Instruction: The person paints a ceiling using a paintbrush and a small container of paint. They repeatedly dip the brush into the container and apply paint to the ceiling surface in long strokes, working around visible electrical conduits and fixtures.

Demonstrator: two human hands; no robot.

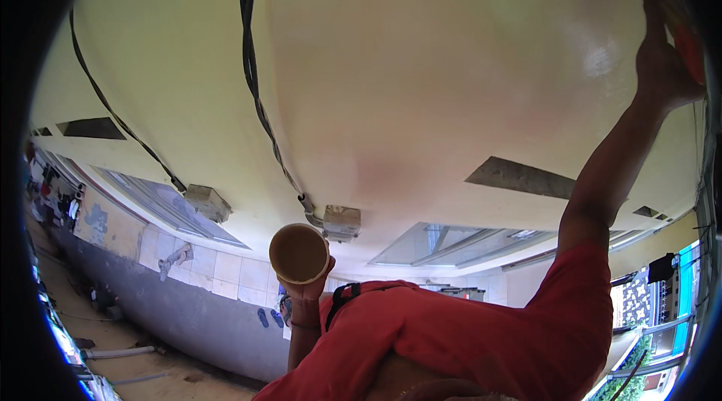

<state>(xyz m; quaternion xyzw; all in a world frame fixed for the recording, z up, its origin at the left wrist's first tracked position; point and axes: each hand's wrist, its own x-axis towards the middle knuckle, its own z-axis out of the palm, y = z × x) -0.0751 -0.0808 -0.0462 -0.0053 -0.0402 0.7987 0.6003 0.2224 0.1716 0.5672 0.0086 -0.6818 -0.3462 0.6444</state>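
Low and left of the middle, my left hand (307,292) is closed around a round, pale cup (299,253). The cup's open mouth faces up, and its inside looks plain tan; I cannot tell how full it is. My right arm stretches up along the right side. At its end my right hand (663,70) is closed on an orange-handled tool (687,51) against the upper right of the cream wall (421,62). The tool's far end is pale and blurred near the picture's rim, so its kind does not show.
Black cables (252,70) run down the wall to a grey electrical box (341,223); another box (208,203) hangs farther left. Windows (451,243) open below. Slippers (269,317) and a pipe (120,353) lie far below. Metal bars (665,326) stand at the lower right.
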